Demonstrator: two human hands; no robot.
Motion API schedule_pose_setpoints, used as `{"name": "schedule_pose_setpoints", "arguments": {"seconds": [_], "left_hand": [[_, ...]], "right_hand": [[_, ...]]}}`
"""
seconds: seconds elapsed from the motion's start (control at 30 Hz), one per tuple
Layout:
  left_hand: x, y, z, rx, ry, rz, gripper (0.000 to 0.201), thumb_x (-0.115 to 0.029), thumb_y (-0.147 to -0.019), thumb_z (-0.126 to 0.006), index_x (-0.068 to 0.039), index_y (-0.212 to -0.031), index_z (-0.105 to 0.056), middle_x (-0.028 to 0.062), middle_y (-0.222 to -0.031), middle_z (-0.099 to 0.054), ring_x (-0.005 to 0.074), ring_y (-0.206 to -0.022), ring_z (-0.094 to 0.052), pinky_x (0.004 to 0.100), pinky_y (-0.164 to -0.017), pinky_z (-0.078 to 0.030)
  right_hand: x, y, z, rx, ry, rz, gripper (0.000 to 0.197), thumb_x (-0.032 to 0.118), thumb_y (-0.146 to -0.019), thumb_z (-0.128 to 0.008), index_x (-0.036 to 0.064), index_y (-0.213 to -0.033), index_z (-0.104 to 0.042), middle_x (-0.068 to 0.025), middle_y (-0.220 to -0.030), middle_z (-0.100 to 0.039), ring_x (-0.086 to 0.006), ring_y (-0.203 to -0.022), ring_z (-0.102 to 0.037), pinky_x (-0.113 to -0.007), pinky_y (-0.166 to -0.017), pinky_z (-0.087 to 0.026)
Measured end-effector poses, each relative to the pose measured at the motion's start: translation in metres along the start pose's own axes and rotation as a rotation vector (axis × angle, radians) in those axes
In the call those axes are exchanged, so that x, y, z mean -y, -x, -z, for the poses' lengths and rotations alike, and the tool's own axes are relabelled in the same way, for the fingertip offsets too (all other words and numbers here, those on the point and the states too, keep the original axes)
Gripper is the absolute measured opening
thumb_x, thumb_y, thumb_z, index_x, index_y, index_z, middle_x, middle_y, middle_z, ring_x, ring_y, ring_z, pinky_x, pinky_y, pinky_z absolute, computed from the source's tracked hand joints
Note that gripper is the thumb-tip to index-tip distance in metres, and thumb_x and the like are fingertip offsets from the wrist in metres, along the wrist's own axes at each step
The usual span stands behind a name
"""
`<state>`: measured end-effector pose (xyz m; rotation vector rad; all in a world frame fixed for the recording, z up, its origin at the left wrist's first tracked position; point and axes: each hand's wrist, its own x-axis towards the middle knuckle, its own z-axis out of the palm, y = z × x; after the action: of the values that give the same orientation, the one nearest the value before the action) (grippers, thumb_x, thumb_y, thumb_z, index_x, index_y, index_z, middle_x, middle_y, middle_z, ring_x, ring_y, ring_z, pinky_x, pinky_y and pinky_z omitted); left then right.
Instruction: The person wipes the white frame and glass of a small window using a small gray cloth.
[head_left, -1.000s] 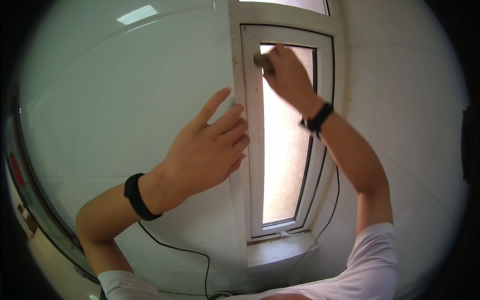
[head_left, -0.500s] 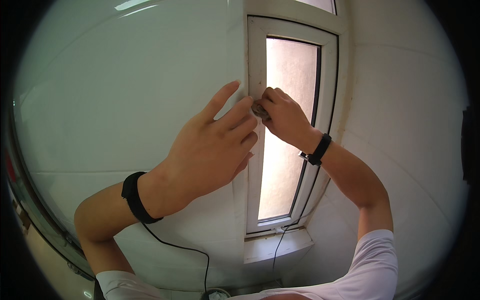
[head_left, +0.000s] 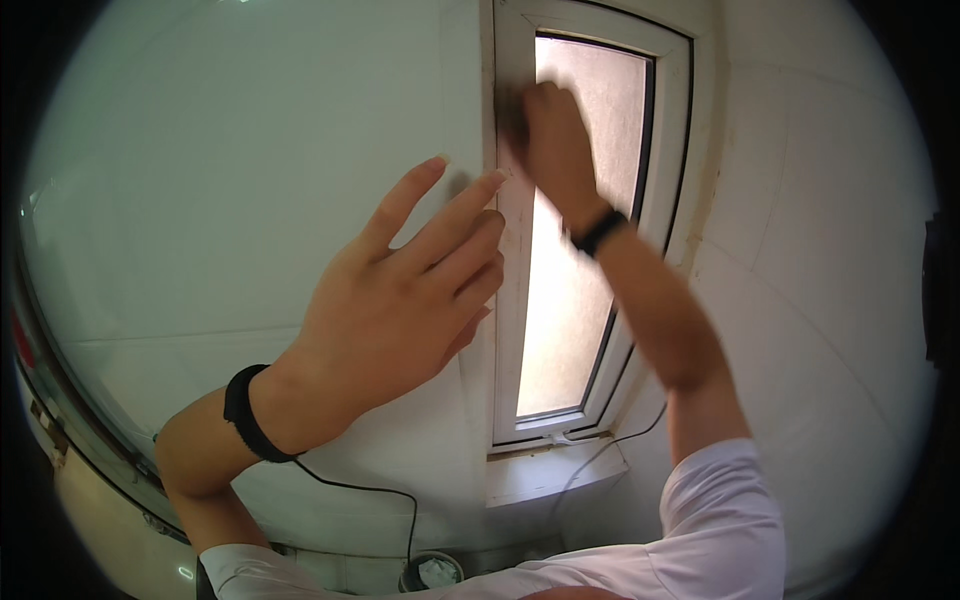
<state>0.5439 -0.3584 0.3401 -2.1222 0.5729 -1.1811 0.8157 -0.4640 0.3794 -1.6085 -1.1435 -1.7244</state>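
Observation:
My right hand [head_left: 558,140] is closed round a small dark greyish scrubbing pad [head_left: 513,115], both blurred by motion. The pad is against the upper left side of the white window frame [head_left: 514,260], and my hand partly covers the frosted glass pane [head_left: 560,330]. Lower and to the left, my left hand [head_left: 385,300] is raised with its fingers stretched and apart, holding nothing. Its fingertips are close to the frame's left edge; whether they touch it I cannot tell. A black band sits on each wrist.
Pale tiled wall [head_left: 250,200] flanks the window on the left, with another wall [head_left: 780,230] on the right. Below lies a white sill [head_left: 555,475]. Dark cords hang from both wrists. A bin [head_left: 437,572] with whitish contents stands at the bottom.
My right hand has moved up along the frame's left side with the pad. My left hand has shifted slightly left, its fingers straighter. The view has tilted down a little.

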Motion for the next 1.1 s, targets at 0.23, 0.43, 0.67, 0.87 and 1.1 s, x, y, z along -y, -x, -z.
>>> {"name": "schedule_pose_setpoints", "arguments": {"seconds": [0.23, 0.43, 0.67, 0.87, 1.1], "left_hand": [[0.006, -0.005, 0.017, 0.082, -0.052, -0.035, 0.029, -0.026, -0.081, -0.081, -0.010, -0.101, -0.067, 0.0057, -0.123, -0.064, 0.0274, -0.144, -0.048, 0.0564, -0.129, -0.027], [0.001, -0.016, 0.015, 0.079, 0.060, -0.021, 0.027, -0.026, -0.083, -0.079, -0.009, -0.100, -0.067, 0.0070, -0.124, -0.066, 0.0289, -0.141, -0.052, 0.0567, -0.127, -0.030], [-0.025, 0.056, 0.013, 0.157, 0.167, -0.077, 0.022, -0.029, -0.089, -0.070, -0.009, -0.099, -0.068, 0.0091, -0.127, -0.070, 0.0305, -0.141, -0.056, 0.0556, -0.125, -0.034], [-0.043, 0.067, -0.005, 0.187, 0.219, -0.164, 0.022, -0.029, -0.090, -0.069, -0.008, -0.094, -0.070, 0.0086, -0.118, -0.070, 0.0288, -0.133, -0.058, 0.0524, -0.125, -0.034], [-0.064, 0.075, -0.052, 0.307, 0.215, -0.262, 0.023, -0.029, -0.086, -0.073, -0.007, -0.092, -0.071, 0.0086, -0.107, -0.070, 0.0270, -0.122, -0.061, 0.0484, -0.127, -0.034]], "right_hand": [[0.018, 0.060, 0.051, 0.197, -0.135, 0.051, 0.039, 0.007, -0.075, -0.083, 0.0062, -0.113, -0.071, -0.0078, -0.105, -0.061, -0.0283, -0.096, -0.060, -0.041, -0.087, -0.056], [-0.045, -0.128, 0.062, 0.031, 0.060, 0.276, 0.034, 0.016, -0.079, -0.078, 0.0071, -0.111, -0.070, -0.0133, -0.114, -0.064, -0.0364, -0.112, -0.060, -0.045, -0.092, -0.055], [-0.016, -0.088, -0.024, 0.009, 0.031, 0.082, 0.034, 0.014, -0.079, -0.077, 0.0063, -0.112, -0.069, -0.0129, -0.115, -0.064, -0.0361, -0.109, -0.061, -0.045, -0.090, -0.055], [0.061, 0.156, 0.029, 0.327, -0.118, 0.051, 0.038, 0.002, -0.075, -0.081, 0.0050, -0.112, -0.076, -0.0089, -0.116, -0.067, -0.0263, -0.098, -0.065, -0.037, -0.086, -0.059], [0.008, 0.038, 0.048, 0.059, 0.003, 0.145, 0.041, 0.013, -0.086, -0.077, 0.0195, -0.126, -0.071, -0.0022, -0.105, -0.068, -0.0253, -0.094, -0.064, -0.036, -0.078, -0.058]]}}
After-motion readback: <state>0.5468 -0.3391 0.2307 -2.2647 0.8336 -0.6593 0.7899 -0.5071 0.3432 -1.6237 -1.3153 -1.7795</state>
